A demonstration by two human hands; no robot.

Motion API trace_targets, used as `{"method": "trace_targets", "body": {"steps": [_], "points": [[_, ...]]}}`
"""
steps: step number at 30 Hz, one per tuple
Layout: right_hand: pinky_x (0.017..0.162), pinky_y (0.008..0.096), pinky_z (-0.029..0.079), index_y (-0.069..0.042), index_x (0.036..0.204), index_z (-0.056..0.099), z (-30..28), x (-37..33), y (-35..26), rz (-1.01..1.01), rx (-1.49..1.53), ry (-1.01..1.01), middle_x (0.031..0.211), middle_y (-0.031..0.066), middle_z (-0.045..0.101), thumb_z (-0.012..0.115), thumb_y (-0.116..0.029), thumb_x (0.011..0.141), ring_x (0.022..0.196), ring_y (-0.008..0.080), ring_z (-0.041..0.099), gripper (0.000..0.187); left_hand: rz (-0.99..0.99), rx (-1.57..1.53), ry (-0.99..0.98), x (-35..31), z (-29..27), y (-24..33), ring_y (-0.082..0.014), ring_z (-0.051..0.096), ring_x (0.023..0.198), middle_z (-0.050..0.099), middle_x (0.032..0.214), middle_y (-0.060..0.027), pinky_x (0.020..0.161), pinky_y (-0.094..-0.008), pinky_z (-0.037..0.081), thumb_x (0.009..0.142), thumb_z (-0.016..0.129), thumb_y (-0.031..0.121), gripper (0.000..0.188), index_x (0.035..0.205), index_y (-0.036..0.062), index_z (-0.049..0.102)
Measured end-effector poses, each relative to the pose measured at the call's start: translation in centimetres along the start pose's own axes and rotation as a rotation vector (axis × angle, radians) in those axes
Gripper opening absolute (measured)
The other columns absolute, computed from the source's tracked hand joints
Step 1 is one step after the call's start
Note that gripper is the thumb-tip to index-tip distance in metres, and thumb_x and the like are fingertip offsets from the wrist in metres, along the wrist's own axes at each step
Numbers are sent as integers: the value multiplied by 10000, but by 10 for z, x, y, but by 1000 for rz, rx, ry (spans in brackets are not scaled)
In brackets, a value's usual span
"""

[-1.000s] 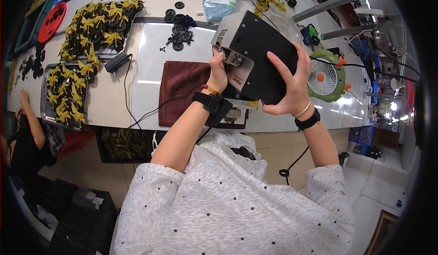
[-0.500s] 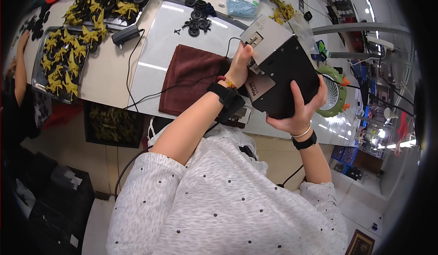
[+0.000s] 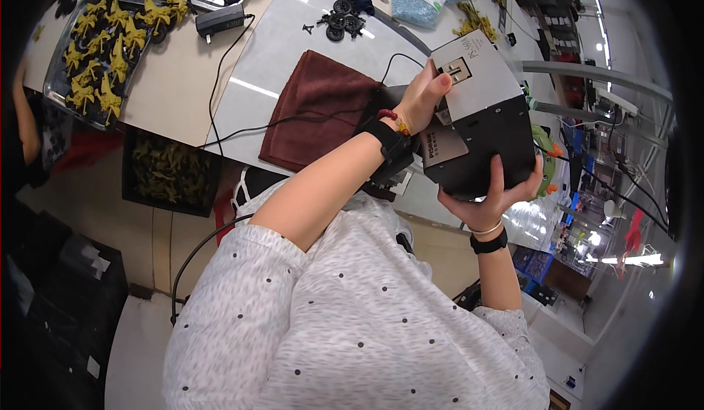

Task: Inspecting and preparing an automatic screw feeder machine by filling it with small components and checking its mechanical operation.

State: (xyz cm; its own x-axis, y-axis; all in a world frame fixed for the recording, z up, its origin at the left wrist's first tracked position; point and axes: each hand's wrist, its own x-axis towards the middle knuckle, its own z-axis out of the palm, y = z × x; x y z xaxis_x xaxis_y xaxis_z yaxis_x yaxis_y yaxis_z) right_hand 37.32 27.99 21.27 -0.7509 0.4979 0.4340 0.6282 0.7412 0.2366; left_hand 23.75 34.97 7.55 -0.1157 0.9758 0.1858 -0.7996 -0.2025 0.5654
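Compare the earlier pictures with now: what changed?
The black box has turned its silver end into fuller sight and shifted rightward, covering more of the green fan. The view swung too. Left hand and right hand kept holding it, releasing nothing; the maroon cloth stayed put.

A box-shaped unit (image 3: 484,120) is held raised and tilted, to the right of the folded maroon cloth (image 3: 319,109) and apart from it. One silver-grey face (image 3: 490,80) is marked by hand and pierced by a rectangular cut-out, in which a metal fitting (image 3: 455,70) is seated. The adjoining black panel (image 3: 491,142) is dotted with small fasteners. A printed silver section (image 3: 445,146) is exposed on the side toward the cloth.
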Motion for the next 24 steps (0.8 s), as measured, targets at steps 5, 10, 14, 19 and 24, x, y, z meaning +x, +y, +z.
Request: {"method": "trace_targets", "body": {"steps": [5,10,14,19,24], "points": [[902,546,284,-148,1214,426,3,-3,-5,25,-10,-62,1284,250,147,783,-349,427,1165,439,204,887,5,33,56,-9,-4,5,-221,489,1006,509,1106,-172,866,-292,366,705,410,719,907,1222,-25,353],[900,551,281,-196,1235,401,7,-17,-6,55,30,-13,1283,246,146,791,-364,424,1171,434,201,916,12,161,46,-12,-2,11,-228,513,969,534,1061,-177,841,-291,380,689,409,735,927,1221,-22,349],[897,558,289,-241,1241,387,14,-31,-12,52,-12,28,1309,257,101,797,-391,434,1182,450,184,918,59,163,8,-14,-1,14,-231,522,948,541,1037,-168,831,-296,386,681,407,742,939,1226,-20,344],[879,594,291,-305,1229,392,28,-49,-9,38,-17,138,1340,272,34,775,-550,488,1218,471,124,870,32,214,-76,-19,-2,25,-200,513,944,527,1049,-147,805,-288,402,686,402,735,943,1244,-20,330],[905,571,284,-356,1208,405,30,-59,-14,68,-39,155,1350,263,9,759,-549,529,1234,467,79,790,31,136,-130,-24,-8,13,-168,484,979,504,1076,-120,816,-265,391,702,415,710,919,1259,-15,319]]}}
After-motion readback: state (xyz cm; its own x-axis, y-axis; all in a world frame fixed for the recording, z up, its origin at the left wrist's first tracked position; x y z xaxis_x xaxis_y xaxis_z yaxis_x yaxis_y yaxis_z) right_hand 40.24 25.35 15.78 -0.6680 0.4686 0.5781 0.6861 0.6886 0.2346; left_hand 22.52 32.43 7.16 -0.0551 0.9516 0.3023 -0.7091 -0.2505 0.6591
